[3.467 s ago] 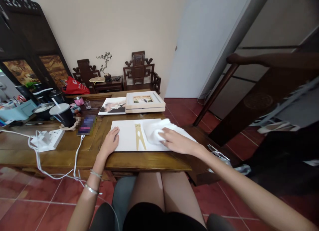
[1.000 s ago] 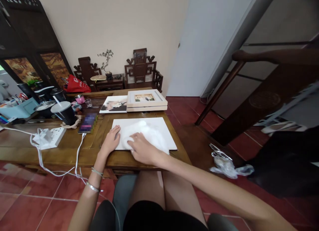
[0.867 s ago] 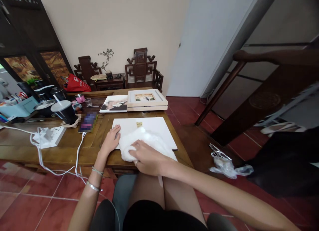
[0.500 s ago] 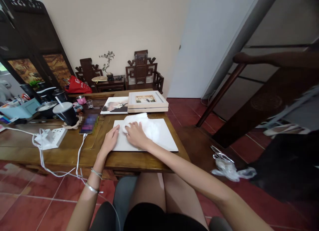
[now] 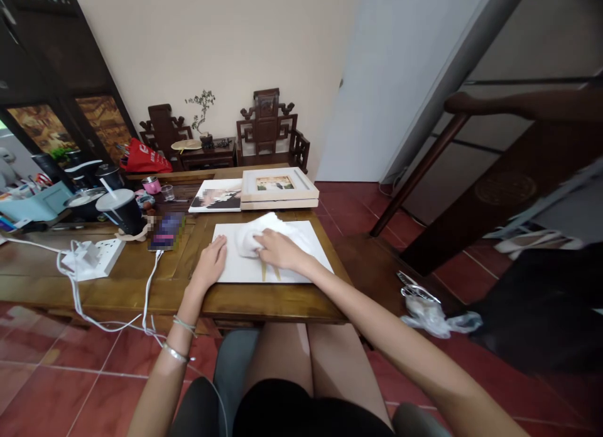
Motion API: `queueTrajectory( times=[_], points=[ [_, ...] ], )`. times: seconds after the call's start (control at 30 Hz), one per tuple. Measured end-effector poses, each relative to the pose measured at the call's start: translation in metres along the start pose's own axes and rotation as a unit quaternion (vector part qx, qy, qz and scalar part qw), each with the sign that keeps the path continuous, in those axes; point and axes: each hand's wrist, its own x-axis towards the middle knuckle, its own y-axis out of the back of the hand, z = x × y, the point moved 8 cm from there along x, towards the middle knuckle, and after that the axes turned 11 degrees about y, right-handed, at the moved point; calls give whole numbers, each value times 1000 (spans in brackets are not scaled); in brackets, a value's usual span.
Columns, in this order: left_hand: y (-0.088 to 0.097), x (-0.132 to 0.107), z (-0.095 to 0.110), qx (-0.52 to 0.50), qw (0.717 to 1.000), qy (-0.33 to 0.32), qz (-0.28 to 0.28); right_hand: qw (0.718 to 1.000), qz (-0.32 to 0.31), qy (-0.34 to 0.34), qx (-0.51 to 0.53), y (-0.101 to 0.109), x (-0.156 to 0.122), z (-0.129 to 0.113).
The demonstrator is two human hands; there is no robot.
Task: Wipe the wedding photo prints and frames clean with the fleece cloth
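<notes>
A white flat board [image 5: 311,252] with a tan stand piece [image 5: 271,274] lies on the wooden table [image 5: 141,286] in front of me. My right hand [image 5: 281,250] presses a crumpled white cloth [image 5: 257,233] onto the board's upper middle, fingers curled over it. My left hand [image 5: 211,263] lies flat with fingers together on the board's left edge, holding it down. Part of the stand piece shows just below my right hand.
Behind the board sit a white picture frame [image 5: 277,187] and a photo print [image 5: 217,195]. To the left are a phone [image 5: 166,231], a black cup with lid [image 5: 121,211], a power strip [image 5: 92,259] with cables. A plastic bag [image 5: 436,314] lies on the red tile floor.
My right hand has swept the cloth across the board, from its right side to the near left edge, then up to the far side, and now toward the middle. My left hand has stayed put.
</notes>
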Motion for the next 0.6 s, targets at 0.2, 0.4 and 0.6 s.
queueTrajectory(
  times=[0.2,0.4,0.6],
  points=[
    [-1,1,0,44,999,-19,-6,998,26,-49,6,-4,66,17],
    [2,-1,1,63,998,-25,1,998,44,-7,41,-4,80,13],
    [1,-1,3,63,998,-29,1,994,78,-79,21,14,4,77]
  ],
)
